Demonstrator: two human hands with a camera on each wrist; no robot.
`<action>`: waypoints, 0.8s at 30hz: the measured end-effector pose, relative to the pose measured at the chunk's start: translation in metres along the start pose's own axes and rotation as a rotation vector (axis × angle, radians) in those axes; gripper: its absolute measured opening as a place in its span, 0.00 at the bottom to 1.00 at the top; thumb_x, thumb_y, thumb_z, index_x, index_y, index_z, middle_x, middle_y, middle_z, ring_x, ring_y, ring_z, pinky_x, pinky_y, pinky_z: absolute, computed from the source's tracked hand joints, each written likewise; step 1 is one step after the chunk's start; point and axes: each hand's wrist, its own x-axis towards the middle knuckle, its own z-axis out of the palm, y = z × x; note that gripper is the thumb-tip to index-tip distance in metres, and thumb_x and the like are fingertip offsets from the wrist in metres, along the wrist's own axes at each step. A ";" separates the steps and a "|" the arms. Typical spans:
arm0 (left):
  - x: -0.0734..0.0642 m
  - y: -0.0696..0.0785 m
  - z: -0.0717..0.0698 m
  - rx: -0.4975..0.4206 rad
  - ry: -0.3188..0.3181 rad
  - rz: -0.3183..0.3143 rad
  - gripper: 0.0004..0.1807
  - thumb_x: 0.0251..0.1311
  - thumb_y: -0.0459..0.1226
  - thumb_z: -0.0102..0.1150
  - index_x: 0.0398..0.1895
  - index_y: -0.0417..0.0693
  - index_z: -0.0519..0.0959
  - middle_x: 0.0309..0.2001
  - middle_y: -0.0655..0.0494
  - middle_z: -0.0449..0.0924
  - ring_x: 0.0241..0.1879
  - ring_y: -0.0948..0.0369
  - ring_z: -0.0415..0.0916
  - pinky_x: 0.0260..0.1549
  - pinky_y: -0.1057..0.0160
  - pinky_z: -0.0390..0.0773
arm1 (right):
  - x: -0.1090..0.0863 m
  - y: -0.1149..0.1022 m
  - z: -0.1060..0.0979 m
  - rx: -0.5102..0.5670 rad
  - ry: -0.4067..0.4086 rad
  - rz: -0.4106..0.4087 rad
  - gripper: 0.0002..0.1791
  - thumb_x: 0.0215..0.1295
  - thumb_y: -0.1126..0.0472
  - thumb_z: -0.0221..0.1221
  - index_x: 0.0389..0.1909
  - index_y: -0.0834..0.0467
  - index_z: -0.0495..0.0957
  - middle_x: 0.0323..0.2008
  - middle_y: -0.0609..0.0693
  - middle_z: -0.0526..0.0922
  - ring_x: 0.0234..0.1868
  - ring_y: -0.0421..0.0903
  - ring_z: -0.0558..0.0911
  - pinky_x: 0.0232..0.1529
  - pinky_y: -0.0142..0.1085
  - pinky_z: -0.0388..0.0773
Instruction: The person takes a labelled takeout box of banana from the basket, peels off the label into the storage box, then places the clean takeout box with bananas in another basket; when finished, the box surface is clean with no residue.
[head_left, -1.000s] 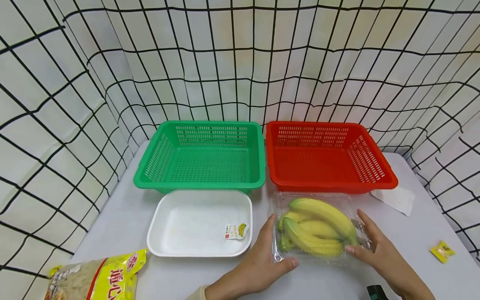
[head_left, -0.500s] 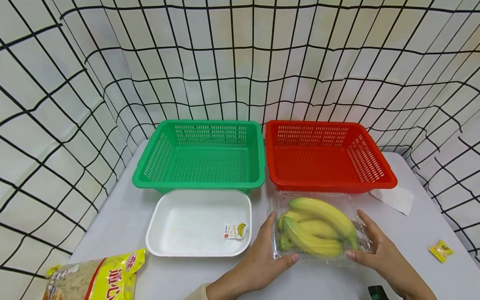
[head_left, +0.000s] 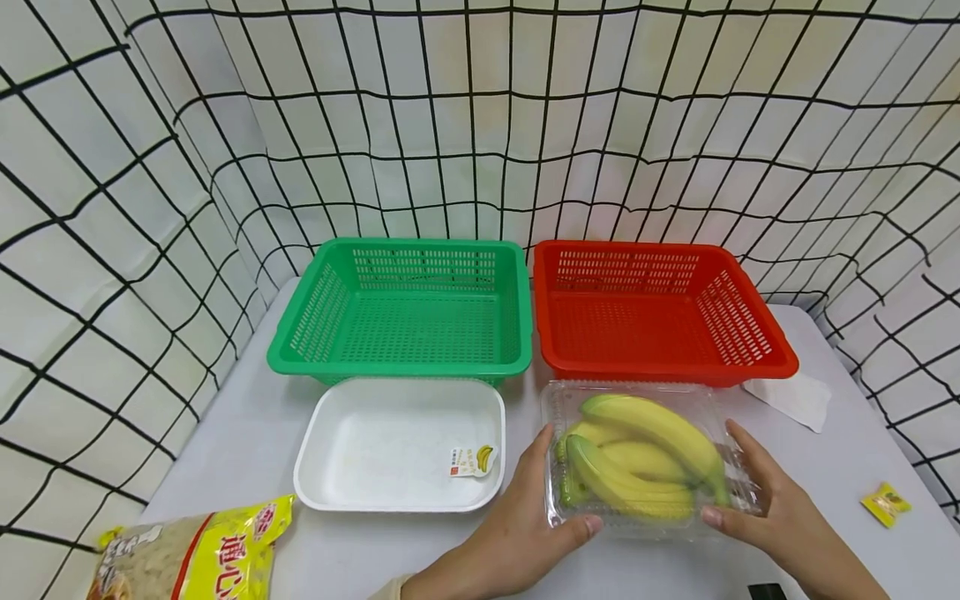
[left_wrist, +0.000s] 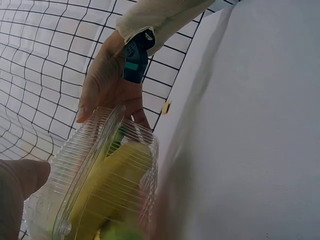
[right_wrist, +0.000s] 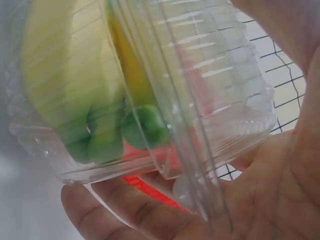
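Observation:
A clear plastic clamshell box (head_left: pixel 555 417) with ridged sides lies in front of the red basket. Through its lid show yellow bananas (head_left: pixel 645 467) with green tips, and in the right wrist view a round green thing (right_wrist: pixel 145 126) lies beneath them. My left hand (head_left: pixel 517 521) holds the box's left end, thumb at the near edge and fingers along the side. At the opposite end my right hand (head_left: pixel 772 508) grips it, thumb on the near right corner. The left wrist view shows my left thumb (left_wrist: pixel 30 175) close to the box wall.
Behind the box stands the red basket (head_left: pixel 667 375), with a green basket (head_left: pixel 405 369) to its left. A white tray (head_left: pixel 367 450) holds a banana-printed wrapper (head_left: pixel 472 461). A yellow food bag (head_left: pixel 195 550), a white tissue (head_left: pixel 795 400) and a small yellow packet (head_left: pixel 886 504) lie around. Black netting (head_left: pixel 480 158) encloses the table.
My right hand has shifted slightly to the right, along with the right end of the box and the bananas' tips. My left hand has stayed nearly in place.

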 end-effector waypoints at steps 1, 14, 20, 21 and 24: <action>-0.001 0.001 -0.001 0.001 0.000 0.002 0.59 0.65 0.56 0.66 0.86 0.54 0.36 0.84 0.54 0.40 0.81 0.53 0.44 0.77 0.38 0.51 | -0.001 -0.002 0.000 0.000 -0.002 0.007 0.63 0.68 0.46 0.66 0.84 0.42 0.25 0.80 0.74 0.38 0.76 0.80 0.46 0.56 0.67 0.79; -0.015 0.022 -0.018 -0.037 -0.005 -0.003 0.58 0.64 0.57 0.66 0.86 0.58 0.38 0.83 0.57 0.45 0.80 0.55 0.49 0.76 0.38 0.53 | -0.014 -0.014 0.000 -0.023 0.057 -0.096 0.60 0.69 0.49 0.66 0.85 0.42 0.29 0.79 0.75 0.44 0.72 0.77 0.56 0.49 0.56 0.86; -0.021 0.031 -0.030 -0.001 0.022 0.007 0.58 0.64 0.58 0.66 0.86 0.58 0.39 0.83 0.62 0.45 0.79 0.57 0.50 0.75 0.38 0.56 | -0.017 -0.028 0.002 -0.018 0.066 -0.094 0.61 0.68 0.48 0.67 0.85 0.38 0.29 0.80 0.72 0.44 0.72 0.78 0.56 0.49 0.57 0.85; -0.022 0.032 -0.032 0.009 0.026 0.009 0.58 0.64 0.58 0.66 0.86 0.58 0.39 0.83 0.62 0.45 0.79 0.57 0.50 0.75 0.38 0.57 | -0.017 -0.031 0.002 -0.022 0.070 -0.108 0.61 0.68 0.48 0.67 0.85 0.38 0.29 0.80 0.72 0.44 0.72 0.77 0.56 0.49 0.56 0.86; -0.024 0.035 -0.040 0.035 0.035 0.012 0.58 0.64 0.59 0.65 0.86 0.59 0.39 0.83 0.63 0.44 0.80 0.57 0.49 0.74 0.38 0.57 | -0.017 -0.041 0.004 -0.021 0.083 -0.122 0.62 0.67 0.47 0.68 0.85 0.37 0.30 0.81 0.70 0.44 0.73 0.77 0.55 0.47 0.57 0.86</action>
